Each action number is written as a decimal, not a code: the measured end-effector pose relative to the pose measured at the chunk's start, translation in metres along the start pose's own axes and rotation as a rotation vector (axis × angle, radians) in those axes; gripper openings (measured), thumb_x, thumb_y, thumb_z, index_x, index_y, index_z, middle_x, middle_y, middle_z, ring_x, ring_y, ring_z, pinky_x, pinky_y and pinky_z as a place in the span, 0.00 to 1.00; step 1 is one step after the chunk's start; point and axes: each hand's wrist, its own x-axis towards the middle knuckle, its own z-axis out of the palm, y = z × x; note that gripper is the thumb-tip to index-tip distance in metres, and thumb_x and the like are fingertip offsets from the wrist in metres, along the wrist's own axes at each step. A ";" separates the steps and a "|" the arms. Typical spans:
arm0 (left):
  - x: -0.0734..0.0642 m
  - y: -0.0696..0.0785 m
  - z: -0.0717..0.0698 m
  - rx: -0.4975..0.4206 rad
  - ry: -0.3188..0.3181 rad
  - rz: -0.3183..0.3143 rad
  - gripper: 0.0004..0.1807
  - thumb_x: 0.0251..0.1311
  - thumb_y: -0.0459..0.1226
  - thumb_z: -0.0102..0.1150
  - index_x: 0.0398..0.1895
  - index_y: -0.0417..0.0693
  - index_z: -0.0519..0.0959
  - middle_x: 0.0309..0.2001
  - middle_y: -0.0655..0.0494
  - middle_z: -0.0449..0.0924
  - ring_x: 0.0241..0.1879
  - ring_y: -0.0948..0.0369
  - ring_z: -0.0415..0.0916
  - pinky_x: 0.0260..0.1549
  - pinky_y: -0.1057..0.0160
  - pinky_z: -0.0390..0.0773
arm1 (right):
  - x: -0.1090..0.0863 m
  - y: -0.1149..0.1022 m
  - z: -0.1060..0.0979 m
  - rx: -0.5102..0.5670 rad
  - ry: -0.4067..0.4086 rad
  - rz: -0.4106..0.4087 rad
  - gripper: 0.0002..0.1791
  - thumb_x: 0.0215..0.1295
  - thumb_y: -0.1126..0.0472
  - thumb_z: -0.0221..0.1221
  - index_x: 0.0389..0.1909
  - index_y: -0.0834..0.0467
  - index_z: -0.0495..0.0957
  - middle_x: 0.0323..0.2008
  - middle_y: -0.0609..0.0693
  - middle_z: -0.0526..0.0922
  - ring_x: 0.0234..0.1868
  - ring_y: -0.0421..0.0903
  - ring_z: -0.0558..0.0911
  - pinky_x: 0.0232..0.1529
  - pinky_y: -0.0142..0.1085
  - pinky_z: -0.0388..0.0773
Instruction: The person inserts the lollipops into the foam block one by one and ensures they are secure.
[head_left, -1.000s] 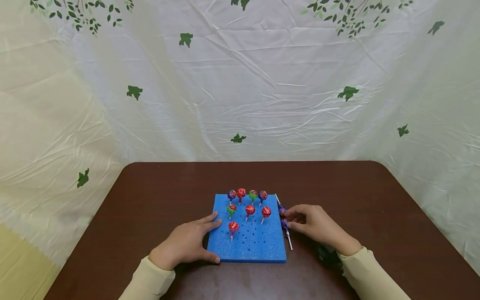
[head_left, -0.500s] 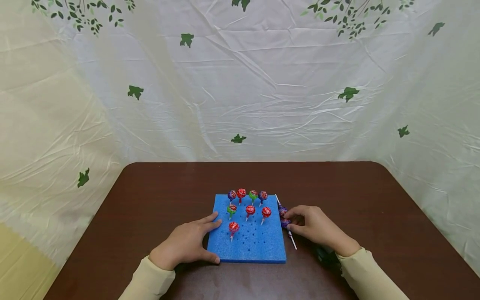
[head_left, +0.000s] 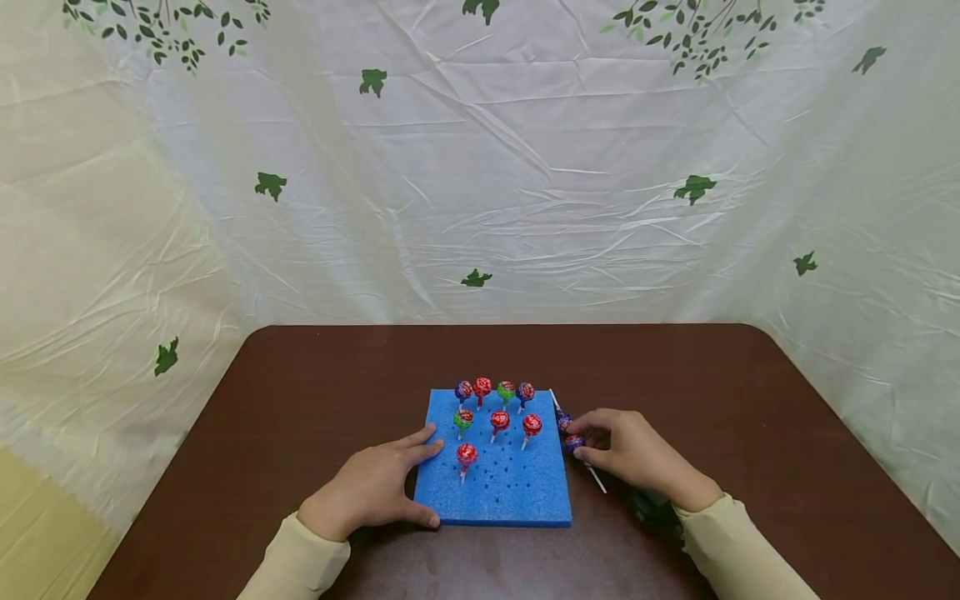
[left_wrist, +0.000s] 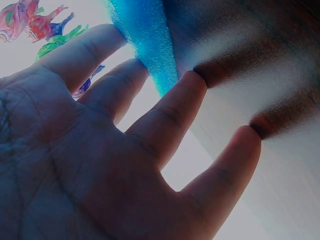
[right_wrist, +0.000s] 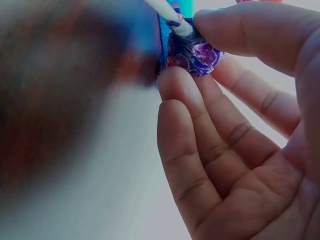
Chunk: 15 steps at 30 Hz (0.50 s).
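Note:
A blue foam board [head_left: 525, 507] with rows of small holes lies on the table, bearing several wrapped lollipops stuck upright by their sticks. My left hand [head_left: 371, 487] rests spread at its left edge, fingers straight, two fingertips over the foam in the left wrist view. To the right of the board, my right hand [head_left: 637, 450] pinches a purple-wrapped lollipop [right_wrist: 202, 56] by its candy head between thumb and fingertips. Its white stick slants toward the front right in the head view. Just behind it, a second purple lollipop [head_left: 564, 422] lies against the board's right edge, stick pointing away.
The lollipops on the board, such as a red one [head_left: 467, 455] and a green one [head_left: 463, 418], fill mainly its back and left. Something dark [head_left: 654, 510] lies under my right wrist. Around it all spreads the brown table [head_left: 337, 375], with a white leaf-patterned curtain [head_left: 480, 183] behind.
The purple lollipop in my right hand has turned, its stick end swinging right, and its head has shifted slightly right, away from the board. My left hand and the board stay put.

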 end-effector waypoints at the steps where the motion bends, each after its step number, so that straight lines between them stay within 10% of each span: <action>1: 0.000 0.000 0.000 0.001 0.001 0.000 0.53 0.41 0.64 0.74 0.72 0.50 0.70 0.75 0.51 0.59 0.68 0.46 0.66 0.56 0.40 0.72 | 0.000 0.000 -0.001 0.004 0.004 0.001 0.14 0.59 0.63 0.71 0.46 0.55 0.85 0.40 0.43 0.84 0.34 0.37 0.80 0.34 0.33 0.80; 15: -0.001 -0.001 0.001 0.007 0.011 0.010 0.54 0.41 0.65 0.73 0.71 0.50 0.70 0.75 0.52 0.59 0.68 0.47 0.66 0.56 0.41 0.72 | -0.002 0.001 -0.008 0.025 0.056 -0.021 0.14 0.60 0.66 0.70 0.47 0.53 0.85 0.41 0.42 0.82 0.37 0.39 0.80 0.36 0.33 0.81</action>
